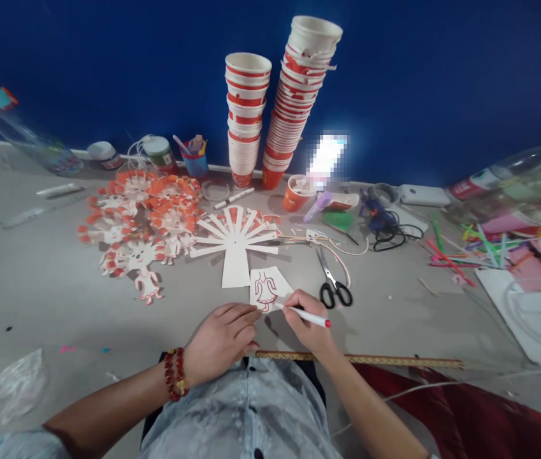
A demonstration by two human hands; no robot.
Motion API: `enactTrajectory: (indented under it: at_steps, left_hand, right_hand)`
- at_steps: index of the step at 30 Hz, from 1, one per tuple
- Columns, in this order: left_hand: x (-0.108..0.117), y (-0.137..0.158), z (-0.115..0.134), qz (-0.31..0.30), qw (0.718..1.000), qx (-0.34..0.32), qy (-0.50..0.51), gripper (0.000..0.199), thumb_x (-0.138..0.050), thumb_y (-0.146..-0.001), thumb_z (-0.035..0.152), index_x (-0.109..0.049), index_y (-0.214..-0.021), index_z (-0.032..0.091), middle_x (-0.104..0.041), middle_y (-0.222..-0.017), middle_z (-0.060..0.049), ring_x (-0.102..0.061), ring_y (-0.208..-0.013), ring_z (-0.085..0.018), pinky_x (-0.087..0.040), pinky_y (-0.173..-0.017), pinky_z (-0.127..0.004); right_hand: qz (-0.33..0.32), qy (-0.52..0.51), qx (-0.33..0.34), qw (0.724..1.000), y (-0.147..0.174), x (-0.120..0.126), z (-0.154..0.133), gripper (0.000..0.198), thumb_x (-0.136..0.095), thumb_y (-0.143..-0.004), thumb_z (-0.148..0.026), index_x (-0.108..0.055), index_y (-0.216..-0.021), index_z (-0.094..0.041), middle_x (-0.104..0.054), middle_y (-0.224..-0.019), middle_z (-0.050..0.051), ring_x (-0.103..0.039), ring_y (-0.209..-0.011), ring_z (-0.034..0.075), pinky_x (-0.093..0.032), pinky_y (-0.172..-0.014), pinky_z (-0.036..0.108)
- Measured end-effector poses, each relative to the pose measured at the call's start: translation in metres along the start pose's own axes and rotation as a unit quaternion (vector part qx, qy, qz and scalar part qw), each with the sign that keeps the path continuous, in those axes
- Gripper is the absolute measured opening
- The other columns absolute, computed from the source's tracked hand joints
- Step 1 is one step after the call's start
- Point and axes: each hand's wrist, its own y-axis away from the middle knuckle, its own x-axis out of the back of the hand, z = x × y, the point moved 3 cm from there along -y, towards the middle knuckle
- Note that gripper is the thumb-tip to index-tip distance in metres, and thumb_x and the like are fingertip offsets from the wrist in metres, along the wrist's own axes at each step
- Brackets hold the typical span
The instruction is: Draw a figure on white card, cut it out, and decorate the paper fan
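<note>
Between the fingers of my right hand (309, 325) is a white marker with a red end (311, 316), its tip at a small piece of white paper (282, 279). A dress-like figure (265, 292) is drawn on that paper in dark red lines. My left hand (226, 336) lies with fingers stretched out, fingertips at the paper's lower left edge. Just beyond the paper is a white cut-out with fanned strips (236, 261). Black-handled scissors (334, 290) lie right of my right hand.
Several orange-and-white paper figures (141, 223) are heaped at left. Two tall stacks of paper cups (244, 121) stand by the blue wall. A glowing phone (327, 159) leans behind a small cup (296, 194). Bottles (504, 182) and coloured sticks (490, 245) crowd the right side.
</note>
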Motion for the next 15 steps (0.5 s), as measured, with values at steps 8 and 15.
enactTrajectory:
  at_steps: [8, 15]
  left_hand:
    - [0.0019, -0.0014, 0.0003, 0.0, 1.0, -0.001, 0.003, 0.013, -0.058, -0.094, 0.029, -0.06, -0.091, 0.017, -0.064, -0.129, -0.01, -0.056, -0.122, -0.023, -0.047, -0.103, -0.042]
    - [0.0033, -0.002, 0.0002, 0.004, 1.0, -0.003, 0.007, 0.013, -0.056, -0.095, 0.029, -0.059, -0.09, 0.017, -0.064, -0.129, -0.01, -0.056, -0.122, -0.023, -0.047, -0.102, -0.042]
  right_hand:
    - [-0.009, 0.005, 0.003, 1.0, -0.0009, -0.0002, -0.0005, 0.016, -0.053, -0.082, -0.019, -0.05, -0.066, -0.022, -0.05, -0.058, -0.003, -0.047, -0.054, 0.014, -0.038, -0.053, 0.026]
    - [-0.01, -0.002, -0.003, 1.0, -0.0003, -0.0003, 0.0001, 0.017, -0.053, -0.082, -0.02, -0.051, -0.066, -0.023, -0.05, -0.059, -0.003, -0.048, -0.054, 0.014, -0.039, -0.053, 0.026]
